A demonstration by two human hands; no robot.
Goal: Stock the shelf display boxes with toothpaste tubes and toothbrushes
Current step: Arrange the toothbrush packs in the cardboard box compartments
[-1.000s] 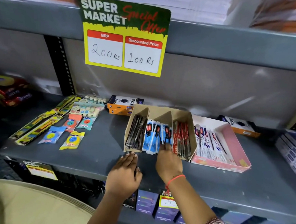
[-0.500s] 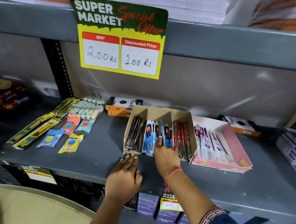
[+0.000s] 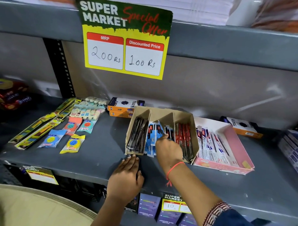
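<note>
Resting hand: my left hand (image 3: 126, 178) lies flat on the grey shelf (image 3: 96, 155), fingers spread and grasping nothing, their tips just at the near left corner of the cardboard display box (image 3: 164, 113).
Working hand: my right hand (image 3: 168, 150) reaches into the box's middle compartment, a red thread at the wrist; the fingers curl down among the blue toothbrush packs (image 3: 152, 139), and I cannot tell whether they pinch one.
Left compartment: dark toothbrush packs (image 3: 137, 135) stand on edge, leaning together.
Right compartment: red toothbrush packs (image 3: 185, 137) are stacked on edge against the box's right wall.
Next box: a pink display box (image 3: 235, 146) touches the cardboard one on the right, with white toothpaste tubes (image 3: 210, 144) lying side by side in its left half.
Left of shelf: small sachets (image 3: 73, 144) and long yellow packs (image 3: 37, 130) lie loose, well apart from the boxes.
Rear of shelf: orange and black cartons (image 3: 124, 107) sit behind the cardboard box, another behind the pink one.
Above: a yellow price sign (image 3: 124, 39) hangs from the upper shelf edge, reading 200 Rs and 100 Rs.
</note>
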